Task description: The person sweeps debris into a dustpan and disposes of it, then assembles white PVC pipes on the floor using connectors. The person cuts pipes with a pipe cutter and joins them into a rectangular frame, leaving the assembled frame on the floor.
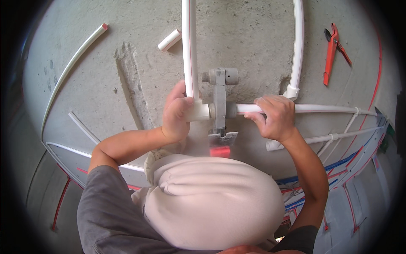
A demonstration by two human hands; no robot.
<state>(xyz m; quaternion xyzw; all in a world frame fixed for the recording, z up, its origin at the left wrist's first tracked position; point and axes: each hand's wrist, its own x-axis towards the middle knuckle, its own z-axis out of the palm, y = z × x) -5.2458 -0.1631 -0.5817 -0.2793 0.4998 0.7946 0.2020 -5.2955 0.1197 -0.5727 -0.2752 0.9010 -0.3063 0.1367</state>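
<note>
Pipe (317,108) and fitting (201,112) facing each other across grey tool (220,95)

The grey tool is standing between the two hands, and the important relation is this alignment: the white fitting, the lower sockets of the tool and the white pipe are lying on nearly one straight line, running from left to right. The left hand (176,112) is wrapping around the fitting, with fingers and thumb pressing on it; the fitting's open end is pointing right and seems to be touching the tool. The right hand (277,116) is gripping the pipe near its left end. This end is meeting the dark sleeve (231,110) of the tool, but how deep it is going I cannot tell. Neither hand is clearly standing nearer to the tool.

A second pipe (190,46) is leaving the fitting at about a right angle and is pointing away from the person, so its long axis is running across that of the first one. On the concrete floor (148,21), a short pipe piece (169,40) is lying just beside the second pipe, on its left. A red cutter (332,53) is lying well apart, at the upper right.
</note>
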